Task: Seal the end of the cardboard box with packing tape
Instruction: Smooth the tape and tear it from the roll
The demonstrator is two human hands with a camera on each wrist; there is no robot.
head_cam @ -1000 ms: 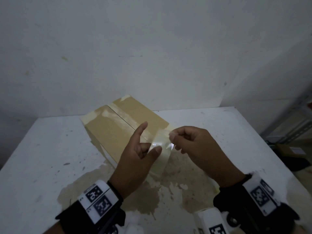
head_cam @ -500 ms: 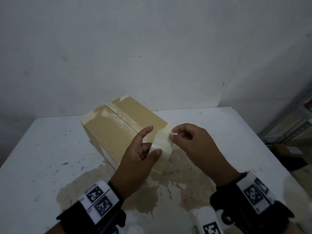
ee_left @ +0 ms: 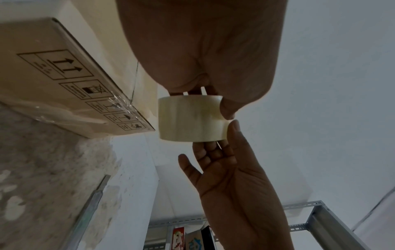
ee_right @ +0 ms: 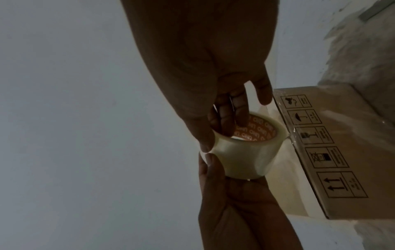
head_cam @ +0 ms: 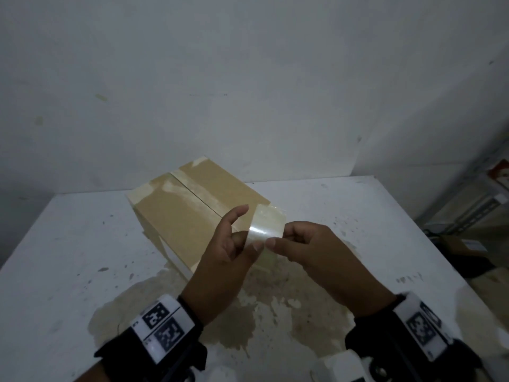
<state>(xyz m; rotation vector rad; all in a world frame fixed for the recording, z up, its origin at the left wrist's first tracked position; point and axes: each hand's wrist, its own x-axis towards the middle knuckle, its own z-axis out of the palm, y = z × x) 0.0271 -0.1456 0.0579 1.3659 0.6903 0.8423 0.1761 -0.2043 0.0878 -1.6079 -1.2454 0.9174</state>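
Note:
A brown cardboard box (head_cam: pixel 176 216) lies on the white table (head_cam: pixel 68 257), its top seam showing old tape residue and its near end towards me. Just in front of that end I hold a roll of clear packing tape (head_cam: pixel 265 230) in both hands. My left hand (head_cam: pixel 248 230) grips it with the thumb on the outer face and the index finger raised. My right hand (head_cam: pixel 278 238) pinches the roll's right edge: in the right wrist view its fingers (ee_right: pixel 224 118) reach into the core of the roll (ee_right: pixel 245 155). The printed side of the box (ee_left: pixel 53 76) shows loose clear film.
A large brownish stain (head_cam: pixel 248 321) spreads over the table in front of the box. A white wall stands close behind. Metal shelving (head_cam: pixel 468 202) and boxes on the floor are off the table's right edge.
My right hand has moved left until its fingertips meet my left thumb at the roll. The roll has turned so that its broad face shows. The box has not moved.

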